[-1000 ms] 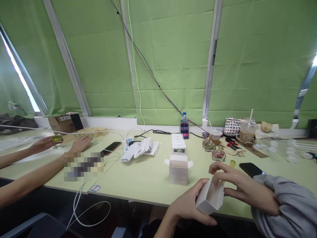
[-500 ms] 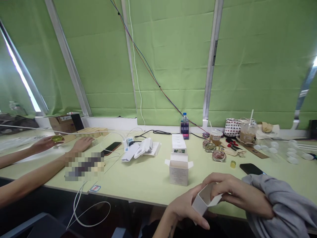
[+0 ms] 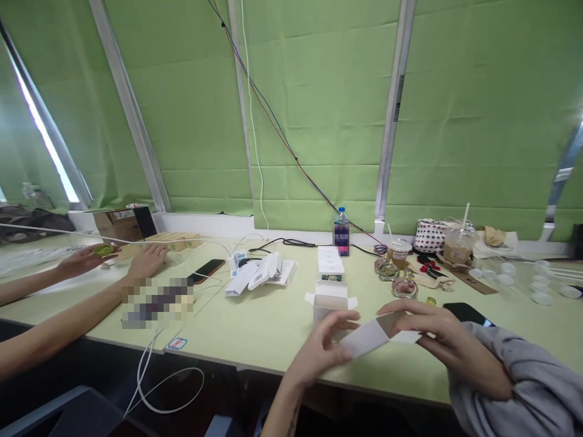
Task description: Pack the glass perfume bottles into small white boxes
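Note:
A small white carton (image 3: 365, 341) is held tilted above the table's front edge, its flap standing out on the right. My right hand (image 3: 439, 331) grips its right end, fingers over the top edge. At the other end is my left hand (image 3: 319, 349), thumb against the carton and fingers curved above it. Just behind my left hand stands another white carton (image 3: 324, 301) with its flaps spread; the hand covers its lower part. Closed white boxes (image 3: 330, 265) line up behind that one.
A phone (image 3: 467, 312), jars of dried material (image 3: 404, 287) and iced drinks (image 3: 456, 250) lie to the right. White packets (image 3: 259, 274) and another phone (image 3: 207, 271) are left of centre. A co-worker's hands (image 3: 148, 261) work at far left. A bottle (image 3: 341, 233) stands behind.
Both hands have lifted the carton up and forward, turning it more onto its side. My left hand now overlaps the open carton on the table. My right fingers moved from inside the opening to its edge.

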### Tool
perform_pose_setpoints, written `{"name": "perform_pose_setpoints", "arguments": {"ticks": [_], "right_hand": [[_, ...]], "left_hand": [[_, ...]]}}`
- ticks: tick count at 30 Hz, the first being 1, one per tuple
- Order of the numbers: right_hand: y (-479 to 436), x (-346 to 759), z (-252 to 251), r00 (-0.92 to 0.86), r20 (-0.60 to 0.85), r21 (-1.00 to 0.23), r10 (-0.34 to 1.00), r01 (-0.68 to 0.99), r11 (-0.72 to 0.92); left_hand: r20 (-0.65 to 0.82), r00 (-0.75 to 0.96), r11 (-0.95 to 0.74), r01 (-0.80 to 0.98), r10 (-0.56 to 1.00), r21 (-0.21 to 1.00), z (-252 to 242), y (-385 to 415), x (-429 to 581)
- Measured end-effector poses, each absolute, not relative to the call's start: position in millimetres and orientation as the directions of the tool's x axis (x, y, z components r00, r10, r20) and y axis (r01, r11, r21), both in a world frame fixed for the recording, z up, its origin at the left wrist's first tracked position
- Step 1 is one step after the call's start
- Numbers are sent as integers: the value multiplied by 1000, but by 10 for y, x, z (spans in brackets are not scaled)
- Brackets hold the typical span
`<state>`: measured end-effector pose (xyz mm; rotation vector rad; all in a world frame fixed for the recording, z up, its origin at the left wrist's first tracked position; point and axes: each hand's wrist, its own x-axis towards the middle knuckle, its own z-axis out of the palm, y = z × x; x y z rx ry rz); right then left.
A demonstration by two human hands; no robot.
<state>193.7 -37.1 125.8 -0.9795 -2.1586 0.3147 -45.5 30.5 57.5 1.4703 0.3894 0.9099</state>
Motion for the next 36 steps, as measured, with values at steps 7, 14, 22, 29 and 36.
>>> {"name": "perform_pose_setpoints", "arguments": {"ticks": [7, 14, 22, 29, 36], "right_hand": [[-240, 1896, 1143, 86, 551, -810, 830, 294, 507], [112, 1572, 1197, 85, 436, -894, 896, 159, 419], [257, 1459, 1386, -65, 489, -775, 870, 426, 467], [254, 1490, 1560, -187, 487, -610, 853, 627, 485], [268, 1497, 1542, -257, 446, -483, 857, 737, 472]], "left_hand": [[553, -202, -544, 103, 808, 833, 536, 556, -680], [292, 181, -304, 42, 939, 952, 356, 646, -584], [364, 262, -401, 100, 894, 911, 332, 598, -534], [415, 255, -466, 184, 873, 866, 319, 590, -534], [465, 266, -521, 204, 844, 829, 355, 572, -542]]}}
